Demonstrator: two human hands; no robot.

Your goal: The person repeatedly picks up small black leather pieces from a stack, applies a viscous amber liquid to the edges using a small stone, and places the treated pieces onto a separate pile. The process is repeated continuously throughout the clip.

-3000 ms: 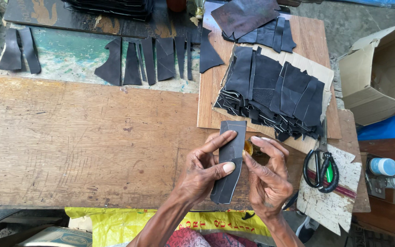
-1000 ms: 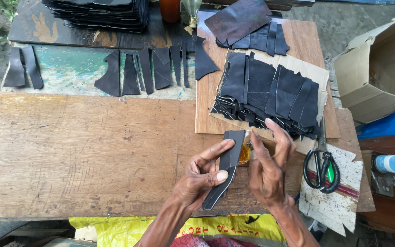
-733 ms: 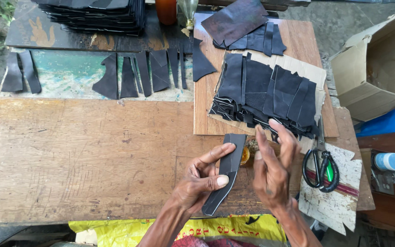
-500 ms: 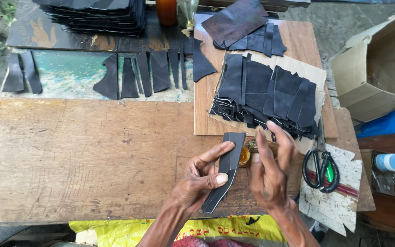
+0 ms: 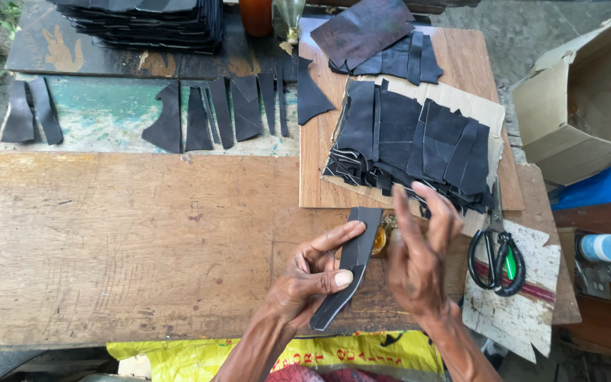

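The left hand [image 5: 309, 283] gripped a long, narrow strip of dark leather [image 5: 348, 265] between thumb and fingers, the strip standing tilted above the worn wooden tabletop [image 5: 121, 240] with its upper end toward one o'clock. The right hand [image 5: 419, 262] was raised just beside the strip at three o'clock, fingers spread and loose, holding nothing; whether a fingertip brushed the strip's edge could not be told, since the hand was blurred.

Peeping out between the two hands was a small amber, roundish object [image 5: 380, 240], mostly hidden; if it was an open container, a careless sweep of the free hand could knock it and soil the wood or the strip. The grip on the strip sat near its middle, so the limp lower end, pointing to seven o'clock, might sag or twist.

At one o'clock from the hands, a fanned pile of dark leather pieces [image 5: 411, 145] lay on a sheet of brown cardboard [image 5: 472, 106], its nearest edges close to the raised fingers; a wide gesture could scatter them. Black-handled scissors [image 5: 496, 258] rested at three o'clock on a scuffed white board [image 5: 525, 311], near enough for a wrist to catch.
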